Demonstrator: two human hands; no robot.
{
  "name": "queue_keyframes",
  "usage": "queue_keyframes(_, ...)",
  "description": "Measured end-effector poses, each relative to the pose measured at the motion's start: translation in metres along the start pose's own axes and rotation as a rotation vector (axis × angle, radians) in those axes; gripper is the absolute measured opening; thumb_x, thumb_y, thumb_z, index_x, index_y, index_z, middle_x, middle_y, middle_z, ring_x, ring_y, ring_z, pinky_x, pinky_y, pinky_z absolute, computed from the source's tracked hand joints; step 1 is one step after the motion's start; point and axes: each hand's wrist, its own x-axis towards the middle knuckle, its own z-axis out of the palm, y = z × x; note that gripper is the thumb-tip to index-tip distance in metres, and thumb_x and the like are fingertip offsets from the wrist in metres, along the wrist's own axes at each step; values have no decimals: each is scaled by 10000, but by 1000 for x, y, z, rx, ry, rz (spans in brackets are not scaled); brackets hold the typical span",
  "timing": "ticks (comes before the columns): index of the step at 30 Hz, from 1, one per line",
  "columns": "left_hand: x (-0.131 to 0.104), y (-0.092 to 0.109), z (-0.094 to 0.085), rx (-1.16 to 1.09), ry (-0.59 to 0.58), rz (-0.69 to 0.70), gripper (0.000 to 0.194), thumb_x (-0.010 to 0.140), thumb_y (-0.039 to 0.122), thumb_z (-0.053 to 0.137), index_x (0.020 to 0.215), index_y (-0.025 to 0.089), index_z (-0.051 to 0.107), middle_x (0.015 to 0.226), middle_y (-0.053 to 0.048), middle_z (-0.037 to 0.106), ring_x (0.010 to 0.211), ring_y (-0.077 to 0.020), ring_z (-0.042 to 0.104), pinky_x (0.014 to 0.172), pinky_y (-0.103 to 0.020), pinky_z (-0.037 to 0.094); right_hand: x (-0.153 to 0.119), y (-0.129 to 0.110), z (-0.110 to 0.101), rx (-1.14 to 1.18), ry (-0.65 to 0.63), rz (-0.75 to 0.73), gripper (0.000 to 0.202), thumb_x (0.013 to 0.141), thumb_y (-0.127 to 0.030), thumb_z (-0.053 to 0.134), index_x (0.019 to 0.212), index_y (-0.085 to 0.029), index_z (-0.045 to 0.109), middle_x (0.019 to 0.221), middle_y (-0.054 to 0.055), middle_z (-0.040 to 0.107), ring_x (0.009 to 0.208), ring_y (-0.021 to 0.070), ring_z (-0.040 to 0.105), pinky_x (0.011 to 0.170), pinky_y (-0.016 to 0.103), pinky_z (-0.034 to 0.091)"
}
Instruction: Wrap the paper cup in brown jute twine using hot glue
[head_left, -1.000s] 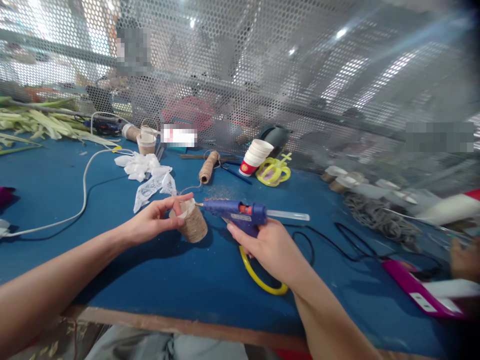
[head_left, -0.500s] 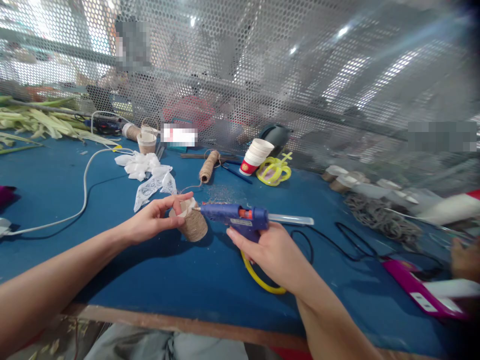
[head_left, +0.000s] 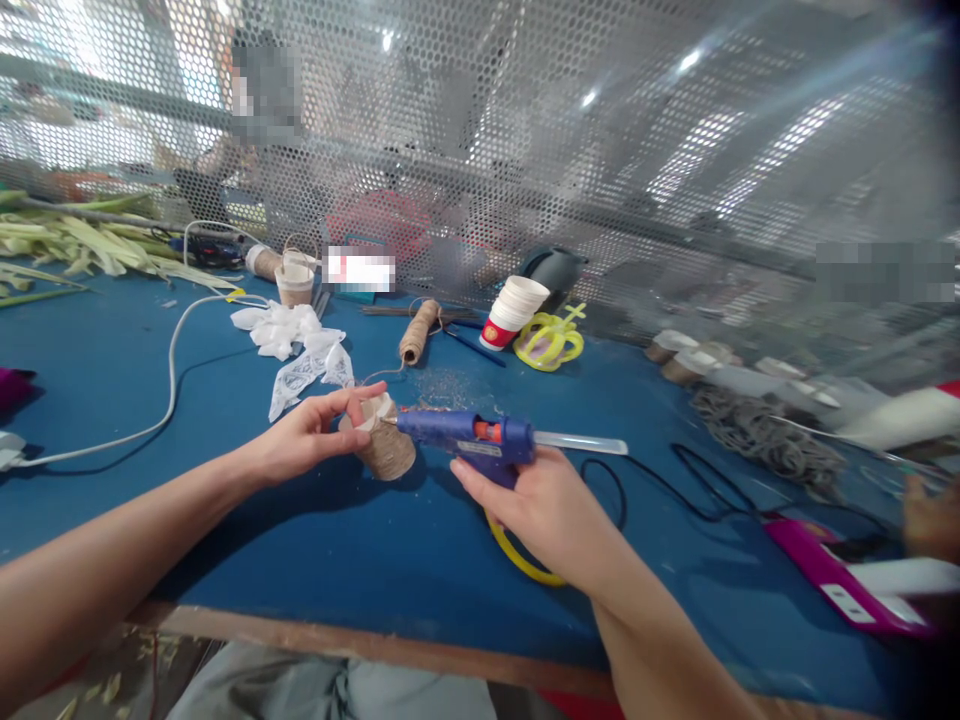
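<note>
"How many things do the two hands hold in the head view?"
"Two; the left hand (head_left: 309,430) pinches one twine-wrapped cup (head_left: 390,455) by its rim, between thumb and fingers; the right hand (head_left: 544,500) curls around the handle of one glue gun (head_left: 439,428), with one glue stick (head_left: 589,443) poking out its back."
"Where's the cup?"
"Tilted, mid-table, at the gun's nozzle; whether its base touches the blue table (head_left: 360,570), I can't tell; beyond it lie one roll of twine (head_left: 421,332), one stack of paper cups (head_left: 512,315) and one yellow crown (head_left: 553,348)."
</note>
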Motion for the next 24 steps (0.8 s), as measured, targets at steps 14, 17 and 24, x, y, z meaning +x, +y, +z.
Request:
queue_keyframes(14,0,-2,-1,-14,-9,-2,182,748,286,625,679,159,514,1439,-102,345,1336,-284,279,1049,-423,242,3,-1,-1,2,42,32,173,766,-292,531,707,-176,646,624,22,676,573,174,605,604,277,490)
queue_keyframes(17,0,-2,-2,-40,-12,-11,162,747,273,624,683,160,528,1446,-90,335,1327,-289,295,1051,-427,242,6,-1,-2,5,36,105,195,766,-299,526,673,-164,632,475,-5,597,457,151,551,499,254,454)
queue_keyframes(24,-1,-2,-2,-41,-25,1,170,755,270,625,683,162,516,1453,-78,323,1330,-292,288,1041,-431,257,10,-2,-2,47,4,196,194,769,-287,522,697,-140,627,443,-20,543,412,125,528,456,222,430)
